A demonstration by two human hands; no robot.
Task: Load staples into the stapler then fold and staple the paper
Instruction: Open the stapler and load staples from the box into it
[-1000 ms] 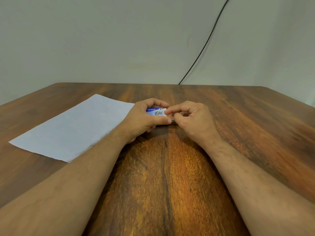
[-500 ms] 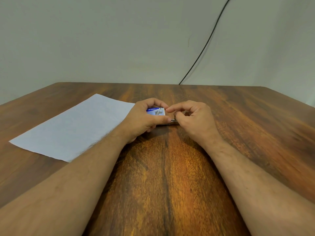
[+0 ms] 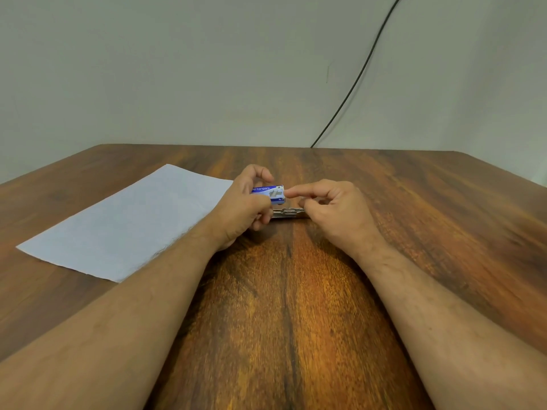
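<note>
The left hand (image 3: pixel 247 207) grips a small blue staple box (image 3: pixel 270 193) near the table's (image 3: pixel 414 232) middle, the box's long axis running left to right with its printed face turned toward the camera; what is inside the box cannot be seen. The right hand (image 3: pixel 331 208) touches the box's right end with its straight forefinger, its other fingers curled. Just below the box lies the metal stapler (image 3: pixel 287 213), also lengthwise left to right, while the paper (image 3: pixel 130 223) lies flat at the left.

Left hand (image 3: pixel 245 207) holds staple box (image 3: pixel 270 193); right forefinger (image 3: pixel 299 191) seemingly touching it
</note>
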